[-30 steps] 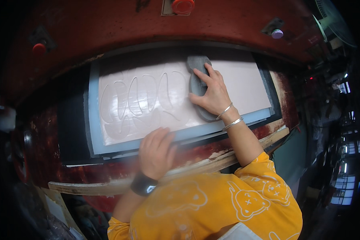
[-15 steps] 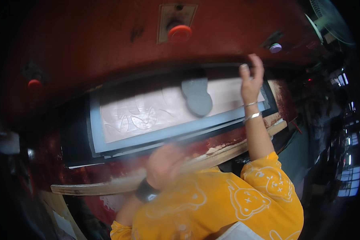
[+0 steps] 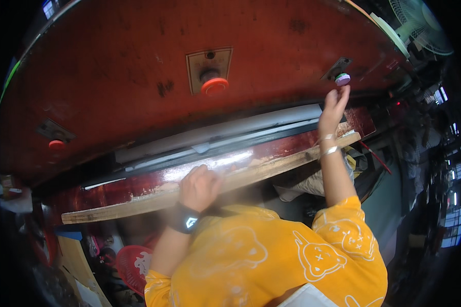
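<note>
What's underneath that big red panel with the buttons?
Below the red panel, the front strip of a pale sheet shows, with a dark red ledge nearer you. The panel hides anything farther back.

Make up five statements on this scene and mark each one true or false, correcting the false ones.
1. The right hand is raised close to the pale purple button. True.
2. The left hand is up by the middle button. False: it is lower, by the wooden strip.
3. The middle button is red. True.
4. The fan shows at upper left. False: it shows at upper right.
5. The shirt is plain blue. False: it is yellow with white drawings.
</note>
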`<state>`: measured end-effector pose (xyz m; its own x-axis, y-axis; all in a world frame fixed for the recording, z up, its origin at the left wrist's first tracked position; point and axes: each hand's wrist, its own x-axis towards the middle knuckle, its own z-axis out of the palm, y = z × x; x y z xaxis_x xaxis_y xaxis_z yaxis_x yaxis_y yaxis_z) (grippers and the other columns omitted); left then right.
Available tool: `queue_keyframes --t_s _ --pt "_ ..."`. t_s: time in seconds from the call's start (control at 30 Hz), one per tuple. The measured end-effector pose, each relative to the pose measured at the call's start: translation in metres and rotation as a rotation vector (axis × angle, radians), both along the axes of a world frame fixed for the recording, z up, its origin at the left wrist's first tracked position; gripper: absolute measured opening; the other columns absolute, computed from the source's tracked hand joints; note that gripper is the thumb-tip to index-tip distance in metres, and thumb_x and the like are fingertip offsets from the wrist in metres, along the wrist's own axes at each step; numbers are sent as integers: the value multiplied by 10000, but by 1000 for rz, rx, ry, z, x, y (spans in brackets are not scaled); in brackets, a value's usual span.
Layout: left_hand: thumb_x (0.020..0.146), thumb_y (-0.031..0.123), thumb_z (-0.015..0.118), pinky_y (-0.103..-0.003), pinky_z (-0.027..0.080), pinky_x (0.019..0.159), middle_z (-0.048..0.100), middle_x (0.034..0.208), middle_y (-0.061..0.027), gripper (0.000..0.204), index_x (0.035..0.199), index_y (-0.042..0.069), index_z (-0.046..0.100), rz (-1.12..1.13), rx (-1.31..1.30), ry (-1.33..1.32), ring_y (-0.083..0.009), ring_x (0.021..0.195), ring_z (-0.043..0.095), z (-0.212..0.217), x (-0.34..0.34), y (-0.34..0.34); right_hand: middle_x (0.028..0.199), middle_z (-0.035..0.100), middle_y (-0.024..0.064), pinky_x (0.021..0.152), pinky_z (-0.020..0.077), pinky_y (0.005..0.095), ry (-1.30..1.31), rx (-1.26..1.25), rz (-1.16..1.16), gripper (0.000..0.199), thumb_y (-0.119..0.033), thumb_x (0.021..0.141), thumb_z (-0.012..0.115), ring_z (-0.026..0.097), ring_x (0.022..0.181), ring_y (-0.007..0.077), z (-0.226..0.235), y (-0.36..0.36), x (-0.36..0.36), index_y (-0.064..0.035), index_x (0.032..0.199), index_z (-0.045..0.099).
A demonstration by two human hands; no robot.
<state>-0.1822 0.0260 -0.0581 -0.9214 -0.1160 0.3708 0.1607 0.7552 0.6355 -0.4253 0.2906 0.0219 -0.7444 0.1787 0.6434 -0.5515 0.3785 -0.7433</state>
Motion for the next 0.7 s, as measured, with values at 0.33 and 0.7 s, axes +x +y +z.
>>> queue_keyframes --t_s 0.33,0.7 --pt "782 171 705 -396 463 606 547 681 -122 169 705 25 670 72 -38 -6 -317 684 576 4 1 7 953 599 123 815 435 395 -172 967 672 275 -181 811 651 540 912 316 -53 -40 147 -83 1068 658" --pt "799 166 662 -422 447 637 544 716 -140 196 672 19 633 114 -93 55 -340 714 558 -1 3 11 979 594 174 862 450 424 -209 893 672 305 -191 810 650 550 954 361 -45 -39 155 -43 1076 636"
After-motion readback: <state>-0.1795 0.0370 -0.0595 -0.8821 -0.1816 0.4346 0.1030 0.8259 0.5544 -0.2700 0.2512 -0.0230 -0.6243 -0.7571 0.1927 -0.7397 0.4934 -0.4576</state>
